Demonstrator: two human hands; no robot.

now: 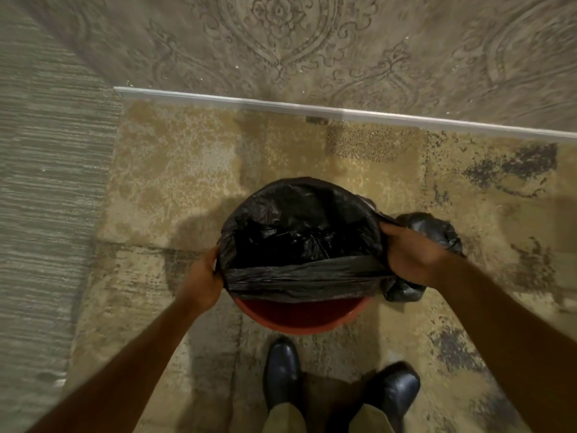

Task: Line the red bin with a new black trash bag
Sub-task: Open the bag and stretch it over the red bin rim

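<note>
The round red bin (296, 320) stands on the rug just ahead of my shoes. A black trash bag (299, 232) hangs open inside it, its mouth folded over the far and side rim. The bag's near edge is stretched as a band across the opening, and the near red rim shows bare below it. My left hand (203, 282) grips the bag's edge at the bin's left side. My right hand (409, 254) grips the edge at the right side.
A tied, full black bag (437, 229) lies on the rug right of the bin, behind my right hand. My two dark shoes (282, 367) stand close to the bin. A white baseboard (312, 107) and patterned wall run behind; grey floor lies left.
</note>
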